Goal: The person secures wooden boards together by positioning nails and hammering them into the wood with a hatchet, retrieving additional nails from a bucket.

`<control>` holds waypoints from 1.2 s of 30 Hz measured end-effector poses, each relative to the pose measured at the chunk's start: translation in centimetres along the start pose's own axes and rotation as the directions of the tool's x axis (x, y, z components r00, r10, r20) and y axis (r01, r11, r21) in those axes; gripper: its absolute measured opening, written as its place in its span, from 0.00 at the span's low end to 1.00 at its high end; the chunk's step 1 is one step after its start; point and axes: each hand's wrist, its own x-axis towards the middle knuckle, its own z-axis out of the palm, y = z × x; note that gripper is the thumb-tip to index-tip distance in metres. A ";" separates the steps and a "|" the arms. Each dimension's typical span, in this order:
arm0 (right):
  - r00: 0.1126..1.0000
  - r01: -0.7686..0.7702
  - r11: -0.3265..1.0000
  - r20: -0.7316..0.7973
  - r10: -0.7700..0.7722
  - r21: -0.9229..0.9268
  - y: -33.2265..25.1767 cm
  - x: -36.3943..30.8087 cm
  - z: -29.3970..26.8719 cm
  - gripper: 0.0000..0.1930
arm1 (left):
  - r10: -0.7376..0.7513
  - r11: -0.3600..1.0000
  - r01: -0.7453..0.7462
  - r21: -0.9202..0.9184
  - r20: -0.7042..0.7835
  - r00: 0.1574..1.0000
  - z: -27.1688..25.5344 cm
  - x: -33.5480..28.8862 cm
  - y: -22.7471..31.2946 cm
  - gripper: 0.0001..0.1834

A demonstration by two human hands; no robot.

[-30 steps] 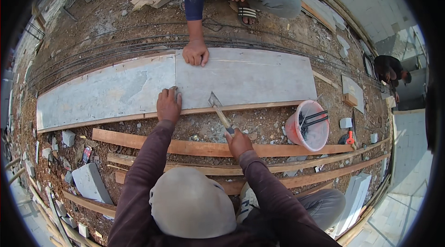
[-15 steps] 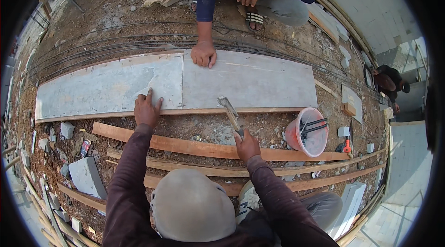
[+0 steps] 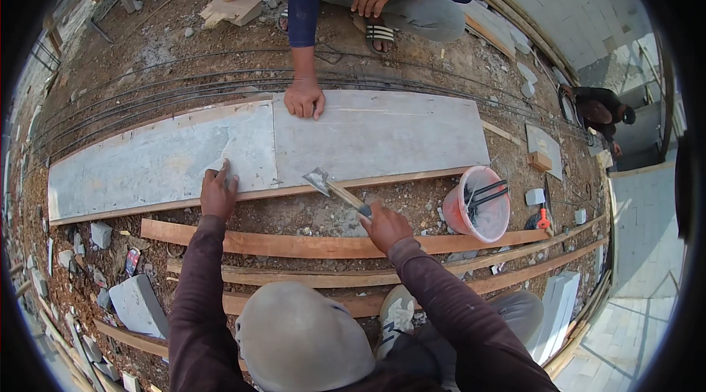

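Observation:
A long grey-faced panel (image 3: pixel 382 131), made of two boards on a wooden frame, lies across the ground ahead of me. My left hand (image 3: pixel 219 192) rests on its near edge, index finger and thumb stretched out over the surface. My right hand (image 3: pixel 387 226) is wrapped round the handle of a hammer (image 3: pixel 346 197). The grey metal head of the hammer is at the panel's near edge, right of my left hand; contact is unclear. Opposite me, a squatting co-worker's hand (image 3: pixel 304 99) presses on the panel's far edge, near the joint between the boards.
A pinkish bucket (image 3: pixel 478 204) holding dark rods stands near the panel's right end. Several wooden strips (image 3: pixel 316 245) lie between me and the panel, and thin steel bars (image 3: pixel 220 83) run behind it. A grey block (image 3: pixel 140 305) lies at left. Another person (image 3: pixel 599 112) is at far right.
My right hand has brought the hammer leftward, its head now lower in view and turned more toward the panel's edge. The scene has shifted slightly left. My left hand stays on the panel.

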 end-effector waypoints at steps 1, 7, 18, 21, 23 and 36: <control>0.943 -0.306 0.947 0.108 0.316 -0.098 3.1 0.2 0.5 0.20 | 0.005 1.000 -0.005 -0.011 -0.014 1.000 0.2 0.3 0.3 0.24; 0.960 -0.217 0.965 -0.146 0.239 0.149 -0.3 -0.1 -3.7 0.23 | 0.005 0.999 -0.005 0.036 0.000 1.000 -0.8 -0.6 -1.2 0.24; 0.969 -0.233 0.972 0.092 0.230 0.027 1.0 -0.8 4.3 0.21 | -0.010 1.000 0.010 0.005 0.024 1.000 0.1 -0.3 -1.4 0.25; 0.996 -0.073 0.954 -0.019 0.082 0.290 -2.5 -0.9 1.1 0.25 | -0.030 1.000 0.030 0.007 -0.004 1.000 -1.0 -0.6 -0.9 0.25; 0.982 0.065 0.924 -0.189 0.008 0.378 -2.6 -1.4 1.6 0.25 | -0.037 0.999 0.037 -0.008 0.013 0.999 -1.3 -0.2 -0.6 0.25; 0.945 -0.323 0.927 0.010 0.327 0.188 2.3 -0.6 6.7 0.29 | -0.072 0.994 0.065 -0.084 -0.084 0.994 -0.9 0.0 1.4 0.25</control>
